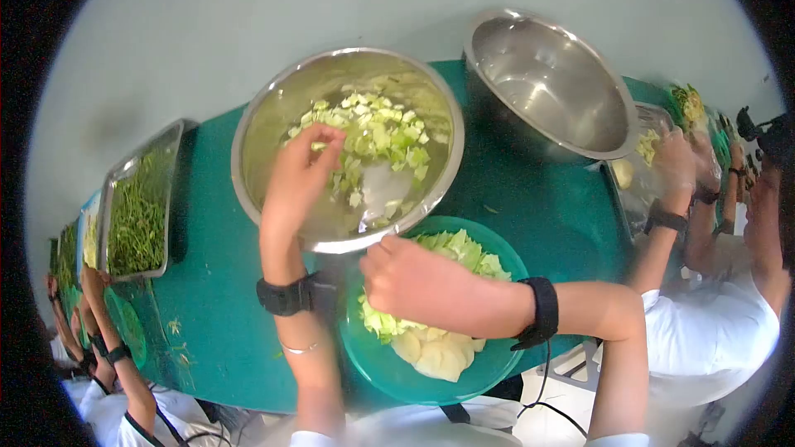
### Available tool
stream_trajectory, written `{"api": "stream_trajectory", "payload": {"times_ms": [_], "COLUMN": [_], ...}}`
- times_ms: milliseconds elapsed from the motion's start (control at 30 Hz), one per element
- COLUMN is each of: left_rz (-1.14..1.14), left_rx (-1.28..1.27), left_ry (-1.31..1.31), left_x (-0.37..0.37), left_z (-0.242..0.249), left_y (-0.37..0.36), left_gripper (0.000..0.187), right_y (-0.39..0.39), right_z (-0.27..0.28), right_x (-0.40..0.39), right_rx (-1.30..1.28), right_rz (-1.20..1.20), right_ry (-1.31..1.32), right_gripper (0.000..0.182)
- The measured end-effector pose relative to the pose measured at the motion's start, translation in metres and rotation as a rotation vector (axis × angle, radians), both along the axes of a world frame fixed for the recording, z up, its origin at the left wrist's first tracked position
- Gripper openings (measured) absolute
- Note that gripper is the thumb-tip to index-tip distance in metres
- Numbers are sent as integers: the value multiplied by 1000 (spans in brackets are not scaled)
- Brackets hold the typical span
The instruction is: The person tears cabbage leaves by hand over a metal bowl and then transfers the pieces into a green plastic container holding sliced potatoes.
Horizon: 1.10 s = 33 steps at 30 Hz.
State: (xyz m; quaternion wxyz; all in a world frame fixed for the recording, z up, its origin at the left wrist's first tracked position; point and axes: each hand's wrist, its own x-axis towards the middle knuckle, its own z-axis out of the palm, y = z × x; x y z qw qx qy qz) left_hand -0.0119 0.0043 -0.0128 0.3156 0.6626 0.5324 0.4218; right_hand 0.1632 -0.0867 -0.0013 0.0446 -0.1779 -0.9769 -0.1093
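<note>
Right hand (410, 275) curled over green basin (377, 379), left hand (300, 172) loosely curled above water-filled steel bowl (265, 116); can't tell either grip's load. Could tip leaves (457, 251) by snagging wrist cable (546, 368).

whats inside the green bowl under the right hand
The green bowl holds leafy pieces and pale slices. The right hand hides part; what lies beneath can't be seen.

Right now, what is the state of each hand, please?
Left hand: partly curled over the left steel bowl; holding cannot be told.
Right hand: curled over the green bowl; palm hidden, grip unclear.
</note>
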Motion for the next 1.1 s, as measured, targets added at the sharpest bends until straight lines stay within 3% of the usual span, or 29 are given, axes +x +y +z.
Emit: {"api": "stream_trajectory", "payload": {"times_ms": [100, 233, 533, 633, 833, 867, 967, 1000, 1100], "left_rz": [-22, 19, 78, 95, 92, 93, 100, 105, 101], "left_rx": [-17, -1, 37, 28, -20, -20, -20, -28, 11], "left_ry": [-66, 65, 21, 33, -24, -12, 14, 18, 45], "left_x": [-1, -4, -3, -3, -2, -2, 2, 3, 0], "left_z": [-4, -9, -2, 0, 0, 0, 4, 6, 1], "left_y": [0, 3, 1, 2, 0, -1, -2, -2, 0], "left_gripper": [19, 17, 17, 18, 18, 18, 18, 18, 18], "right_y": [-2, 1, 11, 30, 79, 80, 71, 65, 41], "right_z": [-12, -14, 24, 32, 38, 40, 40, 34, 19], "right_x": [-6, -5, 22, 36, 41, 41, 39, 38, 40], "right_rx": [3, -28, -169, -443, -588, -632, -1006, -1003, -579], "right_rz": [39, 61, 43, 191, 140, 84, 212, 253, 272], "right_ry": [34, 8, 42, 372, 403, 250, 62, 79, 189], "right_gripper": [6, 4, 11, 8, 9, 9, 9, 10, 9]}}
